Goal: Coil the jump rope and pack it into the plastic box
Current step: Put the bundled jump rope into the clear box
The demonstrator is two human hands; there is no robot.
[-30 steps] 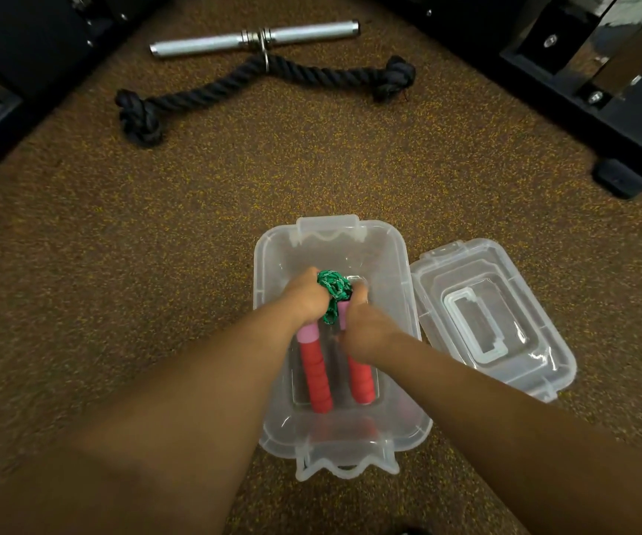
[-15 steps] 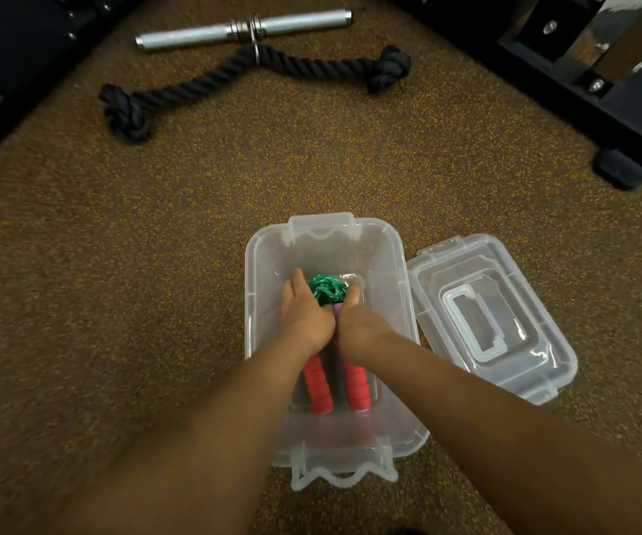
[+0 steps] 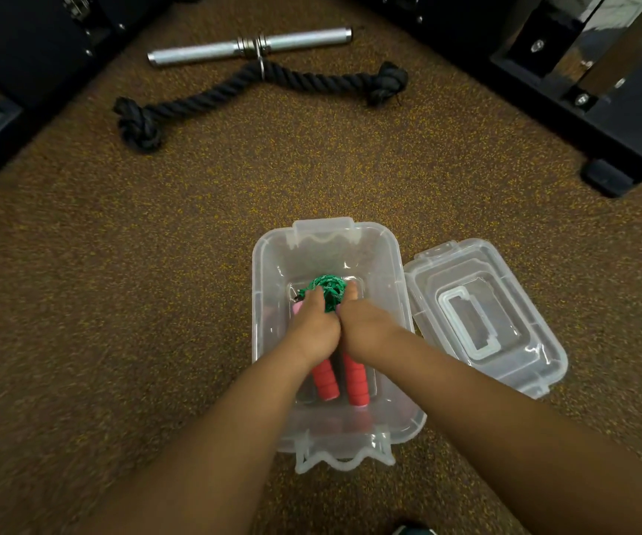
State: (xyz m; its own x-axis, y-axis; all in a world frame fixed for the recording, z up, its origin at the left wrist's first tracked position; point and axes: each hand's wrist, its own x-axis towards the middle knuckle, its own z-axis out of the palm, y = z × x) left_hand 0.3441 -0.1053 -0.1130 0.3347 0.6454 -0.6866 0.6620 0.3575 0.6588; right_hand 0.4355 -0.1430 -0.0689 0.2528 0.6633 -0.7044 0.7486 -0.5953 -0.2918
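The jump rope (image 3: 331,293) lies inside the clear plastic box (image 3: 265,287), which sits open on the speckled brown floor (image 3: 118,303); its green cord is bunched into a coil toward the far end of the box, and its two red handles (image 3: 356,384) lie side by side, pointing toward the near end. Both hands reach down into the box and meet over the rope: the left hand (image 3: 313,330) rests on the left handle with its fingers against the green coil, and the right hand (image 3: 365,326) sits on the right handle with its thumb up beside the coil, though whether either grip is clenched round the rope or only pressing on it I cannot tell. The box's clear lid (image 3: 504,341) lies just beside it on the right. Farther off on the floor lie a metal bar (image 3: 203,52) and a thick black rope (image 3: 203,98) with knotted ends
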